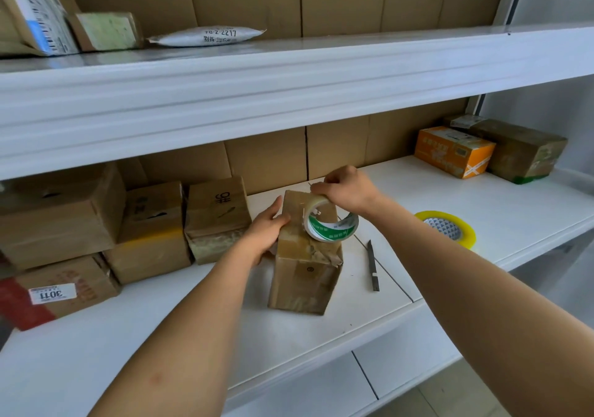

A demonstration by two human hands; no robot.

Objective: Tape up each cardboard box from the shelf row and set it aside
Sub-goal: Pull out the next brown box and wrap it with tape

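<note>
Step in hand: laying tape over the top of the upright cardboard box (pixel 305 256), which is standing on the white shelf (pixel 401 191) near its front edge, centre of view.

Left hand (pixel 266 227) is bracing the box's upper left side, fingers mostly straight, thumb lying over the top edge; pressing, not gripping. Right hand (pixel 345 188) is clamped on the clear tape roll (pixel 332 223), fingers curled over the roll's top, roll sitting on the box top toward its far right. A strip seems to be running from roll to box, but it's clear film and I'm not able to trace it with certainty.

Doing it well, my read: keep the left hand pinning the box so it isn't tipping, since it's tall and narrow. Pull the roll low and straight along the flap seam, keeping tension, then rub the tape down. The near top corner is looking torn and crumpled, so tape needs to be bridging that.

Nearby: a dark blade-like cutter (pixel 373 265) is lying on the shelf just right of the box, reachable for the cut. A yellow tape roll (pixel 448 228) is lying flat further right, well apart.

Left, the untaped boxes (pixel 154 230) are sitting in a row, close to the left hand, crowding that side. Far right, an orange box (pixel 454 151) and a brown box (pixel 520 153) are sitting together. Upper shelf: parcels (pixel 205 35), no obstruction.
</note>
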